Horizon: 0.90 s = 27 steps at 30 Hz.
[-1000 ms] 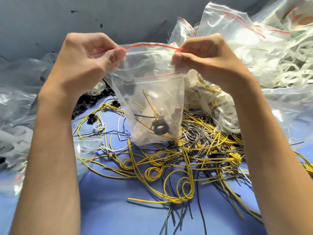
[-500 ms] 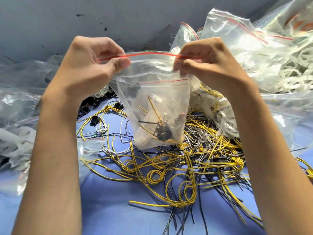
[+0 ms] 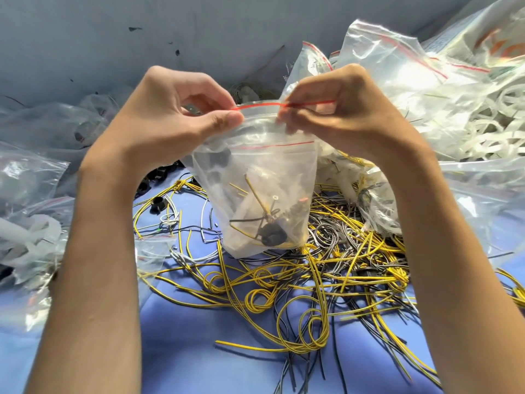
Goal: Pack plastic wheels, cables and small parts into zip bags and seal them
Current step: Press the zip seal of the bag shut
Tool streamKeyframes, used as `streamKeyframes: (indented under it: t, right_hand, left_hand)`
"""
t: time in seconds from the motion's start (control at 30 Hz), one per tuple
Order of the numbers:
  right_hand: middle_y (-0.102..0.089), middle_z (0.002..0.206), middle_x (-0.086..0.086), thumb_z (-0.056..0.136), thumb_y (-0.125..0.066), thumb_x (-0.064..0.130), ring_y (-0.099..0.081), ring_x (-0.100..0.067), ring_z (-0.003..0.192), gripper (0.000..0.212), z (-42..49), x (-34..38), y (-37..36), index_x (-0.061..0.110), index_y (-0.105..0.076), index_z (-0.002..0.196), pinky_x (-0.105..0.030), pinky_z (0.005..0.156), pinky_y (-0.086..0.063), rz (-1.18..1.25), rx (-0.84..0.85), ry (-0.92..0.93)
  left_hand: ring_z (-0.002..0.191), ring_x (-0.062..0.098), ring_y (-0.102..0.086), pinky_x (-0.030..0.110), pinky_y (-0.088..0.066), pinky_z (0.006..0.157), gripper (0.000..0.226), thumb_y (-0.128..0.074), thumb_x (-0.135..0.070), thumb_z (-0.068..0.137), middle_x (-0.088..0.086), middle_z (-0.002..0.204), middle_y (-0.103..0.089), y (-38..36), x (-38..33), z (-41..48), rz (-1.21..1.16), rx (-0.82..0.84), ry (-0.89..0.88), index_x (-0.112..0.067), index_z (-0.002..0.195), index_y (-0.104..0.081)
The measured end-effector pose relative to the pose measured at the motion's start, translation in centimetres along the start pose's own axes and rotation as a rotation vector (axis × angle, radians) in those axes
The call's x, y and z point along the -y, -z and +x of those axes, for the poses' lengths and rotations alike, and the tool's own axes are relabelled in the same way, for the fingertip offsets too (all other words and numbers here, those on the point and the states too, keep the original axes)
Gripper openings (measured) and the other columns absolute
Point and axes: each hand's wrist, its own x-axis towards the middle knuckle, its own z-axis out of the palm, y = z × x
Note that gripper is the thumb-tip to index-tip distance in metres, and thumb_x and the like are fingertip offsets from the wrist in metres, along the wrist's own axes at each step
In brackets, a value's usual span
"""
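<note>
A clear zip bag (image 3: 255,172) hangs in the air above the counter (image 3: 184,351), held up by its top edge between both hands. The left hand (image 3: 170,120) pinches the left end of the top between thumb and curled fingers. The right hand (image 3: 341,118) pinches the right end in the same way, near the red strip (image 3: 258,105) that runs along the bag's mouth. If the mouth is fully pressed closed between the hands, I cannot tell.

At the bottom of the bag lies a black wheel (image 3: 271,234). On it and beside it are some short yellow cable pieces (image 3: 255,191) and a few small parts (image 3: 301,203), which are too small to name. A second thin red line shows through the plastic, lower than the mouth.

Under the bag and to its right, a big tangle of loose cables (image 3: 312,280), yellow, black and grey, is spread over the blue counter, and the bottom of the bag is just above it. Behind the left wrist some more black wheels (image 3: 157,200) lie on the counter, partly hidden by the arm. On the right side stand large clear bags with white plastic pieces (image 3: 454,109) inside, piled close behind the right hand. On the left are other crumpled clear bags (image 3: 28,194), whose contents are not clear. A grey wall (image 3: 113,38) closes the back.
</note>
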Motion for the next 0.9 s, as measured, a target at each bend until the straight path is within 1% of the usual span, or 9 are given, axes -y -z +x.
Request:
streamKeyframes:
  t: [0.13,0.23,0.37,0.5,0.67,0.73,0.8,0.83,0.9]
  right_hand:
    - [-0.068,0.071,-0.005,0.089,-0.064,0.010,-0.057,-0.004,0.066,0.015,0.2,0.3,-0.1,-0.002,-0.072,0.086,-0.024,0.070,-0.052,-0.019,0.038,0.024]
    - [-0.065,0.069,-0.003,0.089,-0.061,0.006,-0.058,-0.006,0.065,0.011,0.2,0.4,-0.1,0.000,-0.070,0.085,-0.030,0.072,-0.053,-0.061,0.036,0.030]
    - [-0.067,0.071,-0.008,0.088,-0.060,0.004,-0.060,-0.010,0.066,0.010,0.1,0.6,0.0,0.001,-0.069,0.085,-0.032,0.070,-0.052,-0.079,-0.002,0.036]
    - [-0.069,0.073,-0.005,0.088,-0.063,0.011,-0.062,-0.011,0.067,0.012,0.3,0.9,-0.2,0.002,-0.072,0.087,-0.035,0.077,-0.053,-0.108,-0.007,0.040]
    - [-0.067,0.068,0.003,0.089,-0.064,0.017,-0.055,0.002,0.058,0.013,0.3,1.0,-0.1,0.008,-0.073,0.084,-0.020,0.064,-0.048,-0.119,0.077,0.005]
    - [-0.067,0.069,0.005,0.088,-0.064,0.017,-0.057,0.000,0.060,0.013,0.3,1.0,-0.2,0.009,-0.074,0.084,-0.015,0.063,-0.045,-0.112,0.079,-0.005]
    - [-0.069,0.071,-0.001,0.088,-0.064,0.014,-0.061,-0.009,0.065,0.012,0.3,1.0,-0.3,0.008,-0.074,0.085,-0.020,0.066,-0.047,-0.122,0.064,0.004]
    - [-0.070,0.071,-0.003,0.087,-0.063,0.012,-0.062,-0.012,0.067,0.011,0.3,1.1,-0.4,0.008,-0.073,0.085,-0.023,0.067,-0.047,-0.129,0.061,0.013]
    - [-0.069,0.070,-0.003,0.087,-0.063,0.011,-0.061,-0.012,0.065,0.011,0.3,1.1,-0.3,0.010,-0.073,0.084,-0.021,0.064,-0.046,-0.121,0.058,0.029]
  left_hand:
    - [0.064,-0.004,-0.057,0.018,-0.048,0.069,0.008,-0.074,-0.019,0.081,-0.018,0.068,-0.068,-0.1,-0.2,0.0,-0.001,0.036,0.008,-0.026,0.081,-0.069]
    - [0.066,-0.002,-0.058,0.026,-0.052,0.073,0.006,-0.075,-0.023,0.079,-0.011,0.072,-0.069,0.0,-0.6,-0.1,0.014,0.060,0.003,-0.026,0.082,-0.070]
    - [0.065,-0.005,-0.057,0.021,-0.052,0.074,0.007,-0.075,-0.021,0.079,-0.009,0.071,-0.069,0.1,-1.1,-0.1,0.066,0.074,-0.022,-0.025,0.081,-0.070]
    - [0.062,-0.003,-0.055,0.027,-0.051,0.073,0.009,-0.074,-0.015,0.080,-0.003,0.071,-0.066,0.0,-1.5,-0.1,0.107,0.089,-0.029,-0.023,0.081,-0.070]
    - [0.063,-0.002,-0.055,0.034,-0.052,0.080,0.009,-0.075,-0.014,0.079,-0.003,0.072,-0.067,-0.1,-1.7,-0.1,0.119,0.109,-0.029,-0.022,0.082,-0.070]
    - [0.062,-0.003,-0.054,0.038,-0.054,0.082,0.011,-0.075,-0.014,0.079,-0.004,0.071,-0.067,-0.2,-1.7,-0.1,0.128,0.107,-0.030,-0.024,0.082,-0.070]
    - [0.064,-0.001,-0.055,0.041,-0.054,0.083,0.011,-0.074,-0.012,0.080,-0.003,0.071,-0.066,-0.3,-1.7,0.0,0.135,0.107,-0.040,-0.022,0.082,-0.070]
    - [0.064,0.000,-0.054,0.042,-0.054,0.082,0.010,-0.074,-0.011,0.080,-0.002,0.070,-0.066,-0.4,-1.7,0.0,0.135,0.108,-0.047,-0.020,0.082,-0.070]
    - [0.062,0.000,-0.053,0.037,-0.054,0.077,0.011,-0.073,-0.008,0.081,-0.001,0.068,-0.064,-0.4,-1.7,-0.1,0.123,0.113,-0.059,-0.019,0.081,-0.070]
